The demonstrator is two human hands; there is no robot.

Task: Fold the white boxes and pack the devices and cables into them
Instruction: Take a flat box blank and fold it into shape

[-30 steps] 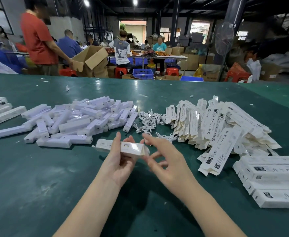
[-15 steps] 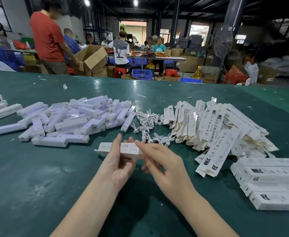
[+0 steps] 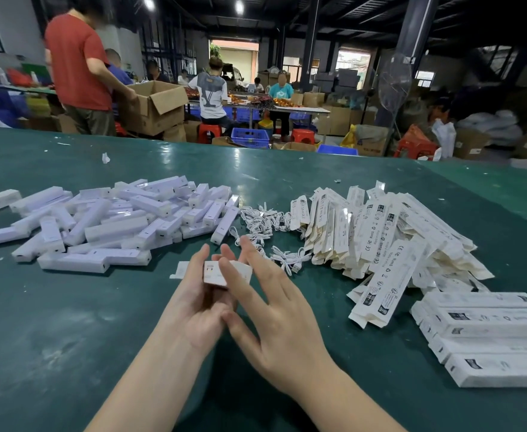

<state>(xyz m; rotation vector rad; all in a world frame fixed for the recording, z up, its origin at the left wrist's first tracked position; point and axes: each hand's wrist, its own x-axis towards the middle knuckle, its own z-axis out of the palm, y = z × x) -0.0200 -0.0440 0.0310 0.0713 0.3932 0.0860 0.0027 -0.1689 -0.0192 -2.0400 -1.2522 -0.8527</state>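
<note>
Since a second ago, both hands have turned the white box (image 3: 227,273) end-on toward the camera. Head view: the left hand (image 3: 198,310) grips it; the right hand (image 3: 274,319) lies on it with straight fingers. Finished boxes (image 3: 486,335) at 4 o'clock are few; devices (image 3: 109,222) at 10, cables (image 3: 265,229) at 12 and flat boxes (image 3: 383,244) at 2 remain plentiful.

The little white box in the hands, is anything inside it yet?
Can't tell. The white box is held by the left hand, with the right hand's fingers across its front. Only its outside shows; its inside is hidden.
</note>
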